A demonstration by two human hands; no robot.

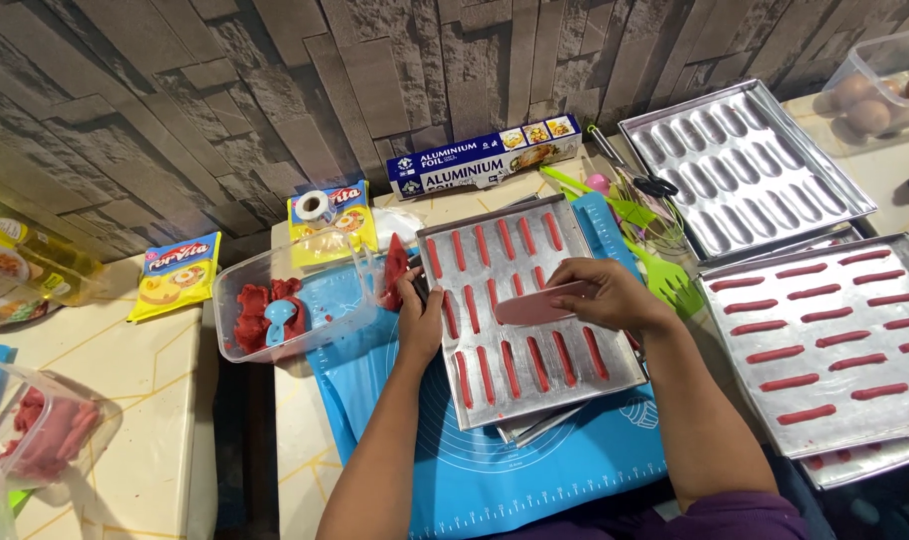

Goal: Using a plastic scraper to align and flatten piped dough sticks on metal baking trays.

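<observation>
My left hand (pixel 419 318) gripped the mould tray's (pixel 530 400) left edge on the blue mat (pixel 494 470) to steady it, while my right hand (pixel 609 295) held the pink scraper (pixel 536 303) flat across its red dough strips (pixel 511 370).

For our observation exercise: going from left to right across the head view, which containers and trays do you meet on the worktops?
Clear tub of red dough at the far left → clear tub with red dough and a blue scoop → tray under the hands → filled tray at the right.

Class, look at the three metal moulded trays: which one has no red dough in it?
The metal tray at the top right, beside the egg container: all its finger-shaped hollows are bare, while the other two hold red strips.
</observation>
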